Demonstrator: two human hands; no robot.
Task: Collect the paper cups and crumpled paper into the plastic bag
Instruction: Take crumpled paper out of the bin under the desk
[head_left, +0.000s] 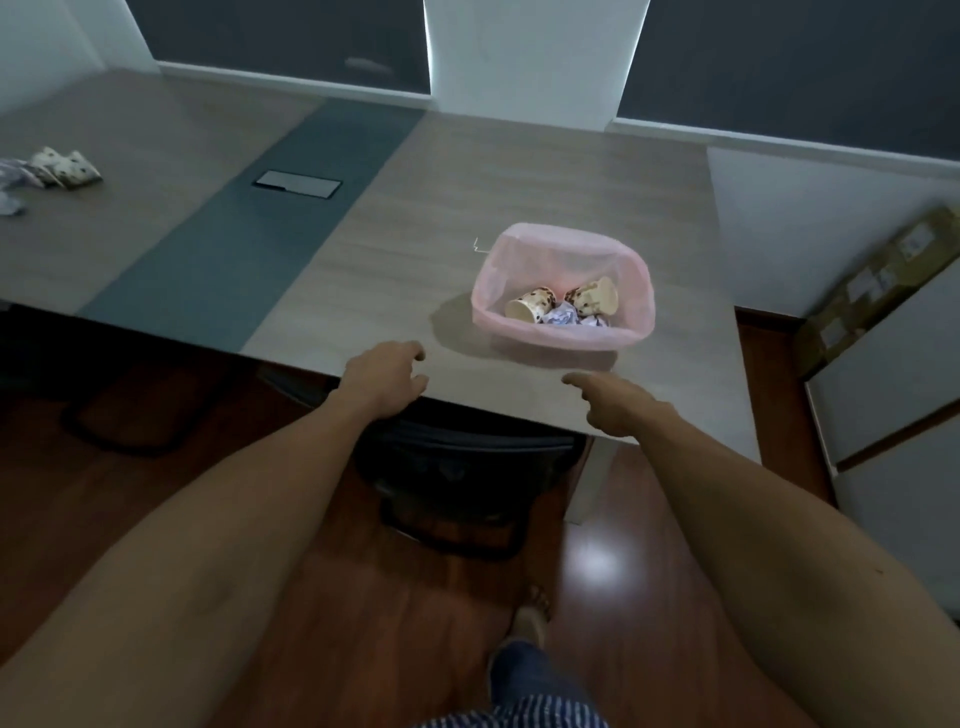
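My left hand (387, 376) hangs over the near edge of the table (519, 171), fingers loosely curled and holding nothing. My right hand (621, 405) reaches out beside it, a little farther right, with the fingers stretched forward and relaxed, also holding nothing. Neither hand touches the bag.

The pink plastic bag (563, 288) stands open on the table just beyond my hands, toward the right side of the tabletop. Inside it lie two spotted paper cups on their sides: one cup (530, 306) on the left with its mouth facing near, the other cup (595, 296) on the right. Between and below them sits crumpled paper (563, 315), whitish with a bluish tint.

Far off at the left edge of the table lie more spotted cups (65, 167), crushed, with more crumpled paper (13, 182) just beside them at the frame edge.

A dark strip runs across the table with a flat black panel (297, 184) set in it. A black chair (467, 473) is tucked under the near edge, and cardboard boxes (883, 291) stand to the right.
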